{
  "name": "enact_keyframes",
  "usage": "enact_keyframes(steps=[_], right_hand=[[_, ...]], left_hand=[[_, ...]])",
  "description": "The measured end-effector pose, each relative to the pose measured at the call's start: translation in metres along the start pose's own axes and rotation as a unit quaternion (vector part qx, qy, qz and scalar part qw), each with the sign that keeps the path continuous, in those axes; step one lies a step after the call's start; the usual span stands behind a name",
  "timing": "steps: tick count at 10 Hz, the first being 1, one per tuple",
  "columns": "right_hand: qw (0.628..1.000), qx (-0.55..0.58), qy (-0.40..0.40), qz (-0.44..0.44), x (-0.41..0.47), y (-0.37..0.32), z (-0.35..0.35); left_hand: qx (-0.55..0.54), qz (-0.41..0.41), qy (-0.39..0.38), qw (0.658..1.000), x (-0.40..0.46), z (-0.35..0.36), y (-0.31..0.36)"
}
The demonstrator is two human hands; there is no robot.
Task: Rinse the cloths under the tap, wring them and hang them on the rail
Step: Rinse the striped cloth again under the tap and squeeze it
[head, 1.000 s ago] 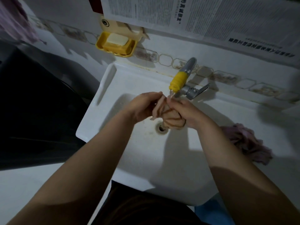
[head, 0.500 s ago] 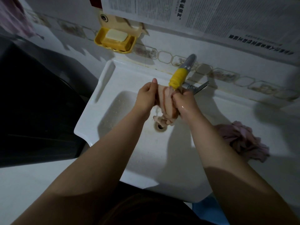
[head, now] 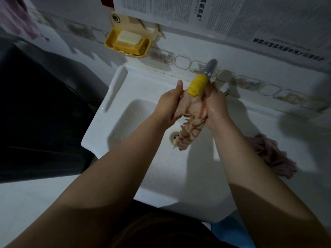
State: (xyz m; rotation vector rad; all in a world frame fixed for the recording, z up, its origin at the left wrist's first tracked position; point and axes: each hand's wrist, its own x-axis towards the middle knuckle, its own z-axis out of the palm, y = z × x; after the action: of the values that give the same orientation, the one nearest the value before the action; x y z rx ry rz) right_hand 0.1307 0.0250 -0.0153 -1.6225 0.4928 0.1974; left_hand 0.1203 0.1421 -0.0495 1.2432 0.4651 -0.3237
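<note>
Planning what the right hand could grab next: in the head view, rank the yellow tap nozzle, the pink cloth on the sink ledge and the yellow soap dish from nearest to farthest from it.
1. Yellow tap nozzle: just left of the right hand, by its fingertips.
2. Pink cloth: on the sink ledge, to the hand's right.
3. Yellow soap dish: on the wall, far upper left.

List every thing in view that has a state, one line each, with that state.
striped cloth: held under the spout, lower end hanging over the drain
left hand: grips the cloth's left side
right hand: grips the cloth's right side
tap: yellow-tipped spout over the cloth; flow not discernible
pink cloth: crumpled on the sink's right ledge
soap dish: holds a bar of soap
sink: wet with droplets
</note>
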Motion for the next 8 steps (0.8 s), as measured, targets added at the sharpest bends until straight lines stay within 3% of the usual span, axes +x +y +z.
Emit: enact_keyframes(steps=[1, 2, 3, 4, 6, 7, 8], right_hand=[[0.999, -0.026, 0.011, -0.045, -0.010, 0.004, 0.005], [0.992, -0.112, -0.006, -0.062, -0.035, 0.013, 0.027], [0.976, -0.201, 0.040, -0.073, -0.020, 0.018, 0.032], [0.963, -0.251, 0.069, -0.068, 0.003, 0.017, 0.023], [0.958, -0.275, 0.032, -0.076, -0.016, 0.022, 0.034], [0.932, -0.350, 0.020, -0.087, 0.011, 0.020, 0.019], [0.942, -0.329, -0.025, -0.060, 0.023, 0.021, 0.011]], left_hand=[[-0.083, -0.045, 0.018, 0.995, 0.004, 0.006, 0.003], [-0.065, -0.077, 0.063, 0.993, 0.011, 0.013, 0.005], [0.017, -0.069, 0.079, 0.994, -0.005, 0.034, -0.002], [-0.029, -0.123, 0.095, 0.987, -0.012, 0.040, -0.013], [-0.050, -0.102, 0.074, 0.991, -0.012, 0.027, -0.007], [-0.021, -0.125, 0.003, 0.992, -0.021, 0.027, -0.007], [0.126, -0.106, -0.110, 0.980, -0.023, 0.003, 0.003]])
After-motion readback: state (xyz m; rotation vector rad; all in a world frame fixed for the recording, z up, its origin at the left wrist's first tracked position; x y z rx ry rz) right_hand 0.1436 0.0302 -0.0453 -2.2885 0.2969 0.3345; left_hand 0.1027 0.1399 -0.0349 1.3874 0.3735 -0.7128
